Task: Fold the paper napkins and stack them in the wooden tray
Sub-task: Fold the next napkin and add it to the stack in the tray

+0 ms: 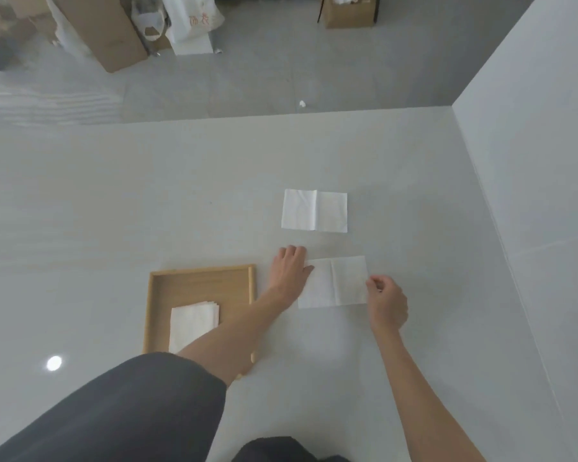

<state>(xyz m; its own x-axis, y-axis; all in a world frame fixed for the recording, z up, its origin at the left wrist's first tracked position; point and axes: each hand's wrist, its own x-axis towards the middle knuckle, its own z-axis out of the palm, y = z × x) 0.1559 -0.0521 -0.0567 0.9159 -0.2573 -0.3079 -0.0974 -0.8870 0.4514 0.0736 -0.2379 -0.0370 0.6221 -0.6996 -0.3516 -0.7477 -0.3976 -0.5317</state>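
Left hand (291,265) is laid flat, fingers straight, on the bench (147,201), with the thumb side against the left edge of the near napkin (337,281). Right hand (387,301) is curled, and the right edge of that napkin is pinched at the fingertips (371,282). The napkin is spread flat between both hands, with one vertical crease seen mid-sheet. A far napkin (314,211), also creased down the middle, lies flat beyond it, apart from both hands. The wooden tray (201,270) sits just left of the left hand. A stack of folded napkins (194,320) is held in its near part, partly covered by the left forearm. On the floor beyond, orange characters are printed on a white bag (197,18), too blurred to be read.
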